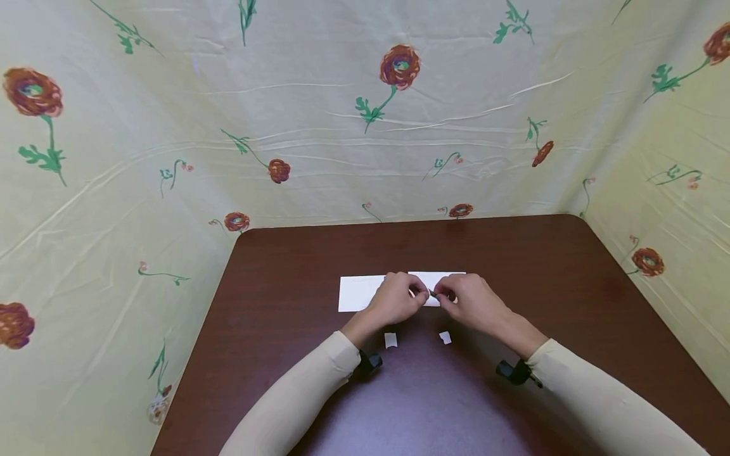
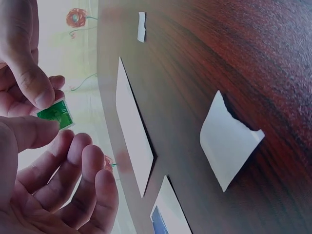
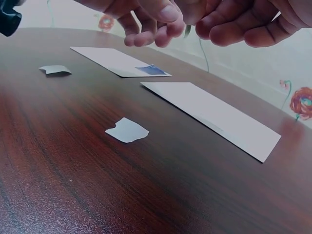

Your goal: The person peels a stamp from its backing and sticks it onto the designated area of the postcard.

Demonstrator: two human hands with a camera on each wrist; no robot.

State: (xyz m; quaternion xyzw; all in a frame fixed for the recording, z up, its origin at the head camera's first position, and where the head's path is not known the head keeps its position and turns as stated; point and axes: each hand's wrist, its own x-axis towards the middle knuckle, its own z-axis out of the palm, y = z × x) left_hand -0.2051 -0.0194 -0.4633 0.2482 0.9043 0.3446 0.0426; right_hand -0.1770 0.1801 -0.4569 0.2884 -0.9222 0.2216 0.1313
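Note:
Between both hands, above the right-hand envelope, is a small green postage stamp (image 2: 62,113) with a white border. My left hand (image 1: 399,296) pinches it between thumb and index finger, the other fingers loosely curved below. Thumb and fingers of my right hand (image 1: 472,301) grip its opposite edge. From the right wrist view, only a thin edge of the stamp shows between the fingertips. Beneath the hands lie two white envelopes: the left one (image 1: 355,294) bears a blue stamp (image 3: 152,70) at a corner, hidden by my hand in the head view; the right one (image 3: 219,114) lies beside it.
Two torn scraps of white paper lie nearer to me, a left scrap (image 1: 390,340) and a right scrap (image 1: 445,337). The dark brown table (image 1: 296,253) has rounded far corners. Flowered cloth (image 1: 319,114) hangs behind it and along both sides.

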